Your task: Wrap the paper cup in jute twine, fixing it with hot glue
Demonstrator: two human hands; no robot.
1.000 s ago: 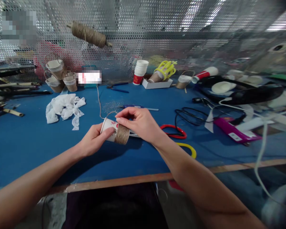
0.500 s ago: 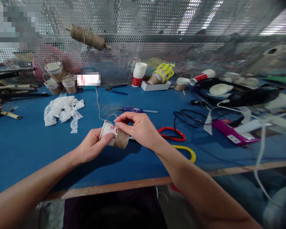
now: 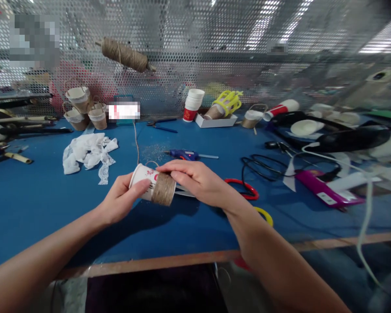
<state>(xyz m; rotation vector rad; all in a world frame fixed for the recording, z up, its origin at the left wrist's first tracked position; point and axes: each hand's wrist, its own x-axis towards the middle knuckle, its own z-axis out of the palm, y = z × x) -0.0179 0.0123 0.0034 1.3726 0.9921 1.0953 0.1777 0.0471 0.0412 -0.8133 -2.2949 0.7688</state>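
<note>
A white paper cup (image 3: 146, 177) lies tilted on its side above the blue table, its lower part wound with brown twine (image 3: 164, 190). My left hand (image 3: 124, 195) is closed round the rim end, thumb on the printed side. My right hand (image 3: 190, 178) rests its fingers on the twine-wrapped part from above; its fingertips are partly hidden behind the cup. From the cup, a strand of twine runs up towards the back. Behind my right hand lies a blue glue gun (image 3: 184, 154). Scissors (image 3: 185, 192) with red and yellow handles lie partly under my right hand and forearm.
A twine spool (image 3: 124, 54) hangs on the perforated metal screen. White lace (image 3: 84, 152) lies at left, with several twine-wrapped cups (image 3: 80, 100) behind it. Stacked paper cups (image 3: 193, 105) and a white box (image 3: 217, 121) stand at the back. Cables and a purple power strip (image 3: 327, 189) lie at right.
My right hand has shifted from a pinch near the cup's printed middle to lying flatter over the twine winding. The cup has turned slightly in my left hand.
</note>
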